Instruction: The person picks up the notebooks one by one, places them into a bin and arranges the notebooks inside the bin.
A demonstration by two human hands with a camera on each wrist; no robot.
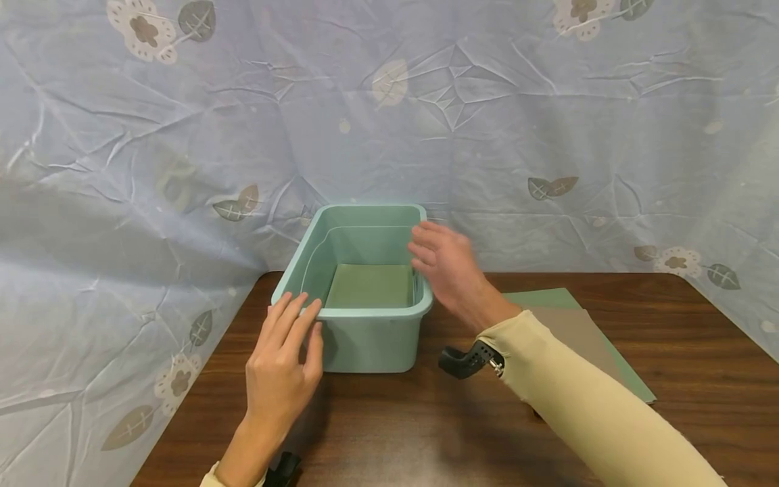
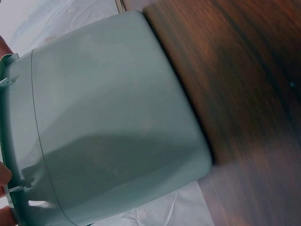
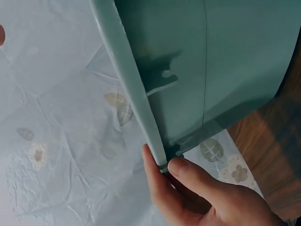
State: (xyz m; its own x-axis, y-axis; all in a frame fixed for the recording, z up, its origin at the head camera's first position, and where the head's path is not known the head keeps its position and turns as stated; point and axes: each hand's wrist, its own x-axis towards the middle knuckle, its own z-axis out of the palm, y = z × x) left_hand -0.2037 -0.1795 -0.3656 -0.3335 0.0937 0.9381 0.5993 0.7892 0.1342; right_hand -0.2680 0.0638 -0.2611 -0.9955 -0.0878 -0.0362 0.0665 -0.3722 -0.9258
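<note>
Standing upright at the far left part of the wood-grain table (image 1: 377, 433), the pale green rectangular plastic bin (image 1: 371, 348) has its base down and its mouth facing up. The long axis of the bin runs front to back, away from the person; one short wall faces the person, and the opposite short wall faces the floral backdrop (image 1: 377, 169). The left hand (image 1: 281, 370) pinches the rim (image 1: 371, 313) at the near left corner: the thumb bears on the outer side, and the fingers reach over the top. The right hand (image 1: 447, 267), motion-blurred, is at the right long side of the bin, palm down, fingers close together and extended toward the rim; whether they touch it cannot be told. A green rectangular sheet (image 1: 370, 287) lies flat inside the bin, on its floor. To the right of the bin, partly behind the right sleeve (image 1: 590, 406), a taupe sheet (image 1: 575, 331) overlaps a larger green sheet (image 1: 544, 298) on the table.
</note>
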